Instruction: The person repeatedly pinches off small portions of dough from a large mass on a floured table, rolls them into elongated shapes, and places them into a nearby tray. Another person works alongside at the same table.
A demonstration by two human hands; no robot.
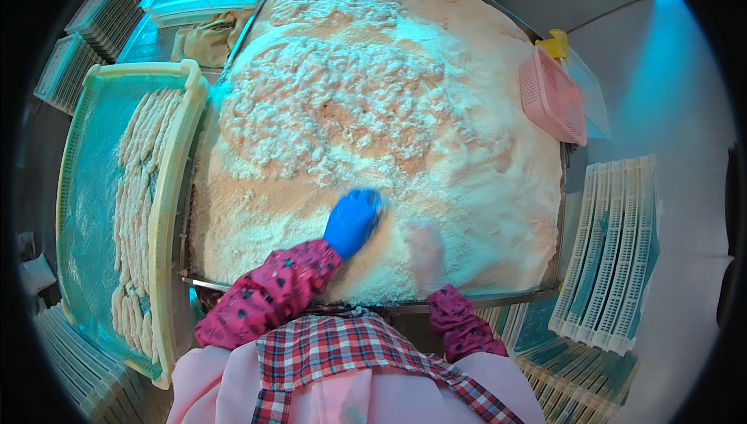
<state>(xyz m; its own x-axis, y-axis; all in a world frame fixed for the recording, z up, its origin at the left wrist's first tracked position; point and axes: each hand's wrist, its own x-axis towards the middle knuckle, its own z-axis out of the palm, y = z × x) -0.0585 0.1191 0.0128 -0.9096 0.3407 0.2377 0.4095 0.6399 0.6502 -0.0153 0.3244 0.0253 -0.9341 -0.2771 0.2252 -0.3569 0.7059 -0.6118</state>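
Note:
A broad heap of breadcrumb-like coating (467, 190) fills a metal-edged table, with a mass of coated pieces (332, 97) lumped across its middle. In a blue glove, my left hand (353, 220) rests on the crumbs near the front middle; its fingers are blurred and partly hidden, so whether anything is in them does not show. Right of it, my right hand (426, 246) is pale, coated or gloved, and strongly blurred over the crumbs. At the left, a plastic tray (87, 190) with a pale yellow rim holds rows of coated strips (134, 220).
Another tray (204, 12) with strips stands at the back left beside a crumpled cloth (210, 39). A pink perforated basket (551, 97) and a yellow plastic object (554, 45) sit at the right edge. Stacked trays (607, 249) stand at the right, with more at the lower left (87, 365).

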